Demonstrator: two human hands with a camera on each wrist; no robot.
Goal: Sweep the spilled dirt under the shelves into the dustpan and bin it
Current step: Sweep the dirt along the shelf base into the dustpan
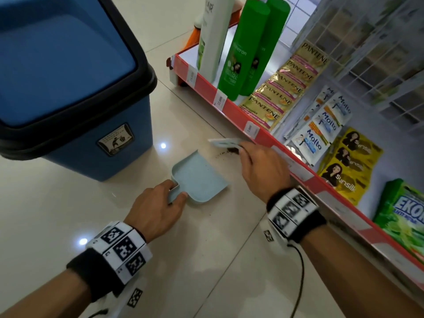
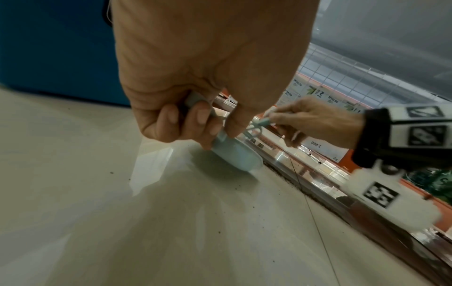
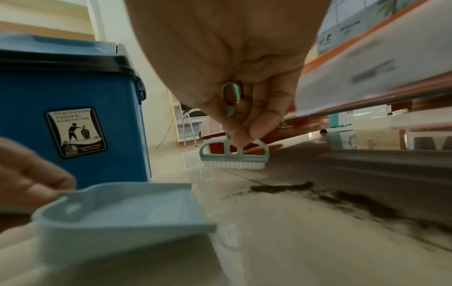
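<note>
A small pale-blue dustpan (image 1: 199,177) (image 3: 122,209) lies flat on the tiled floor, its open edge toward the shelf. My left hand (image 1: 158,203) (image 2: 195,120) grips its short handle. My right hand (image 1: 263,166) (image 3: 239,120) pinches the thin handle of a small pale-blue brush (image 1: 226,143) (image 3: 233,156) with white bristles, held just beyond the pan. Dark dirt (image 1: 230,151) (image 3: 318,193) lies in a streak on the floor along the shelf's bottom edge, between brush and pan. A blue bin (image 1: 68,92) (image 3: 73,116) with a black rim and closed lid stands left of the pan.
A red-edged shelf (image 1: 286,148) runs along the right, holding green shampoo bottles (image 1: 243,49) and sachet packs (image 1: 275,88). A wire rack (image 1: 367,42) rises behind it. A black cable hangs from my right wrist band. Glossy tiles stretch toward me.
</note>
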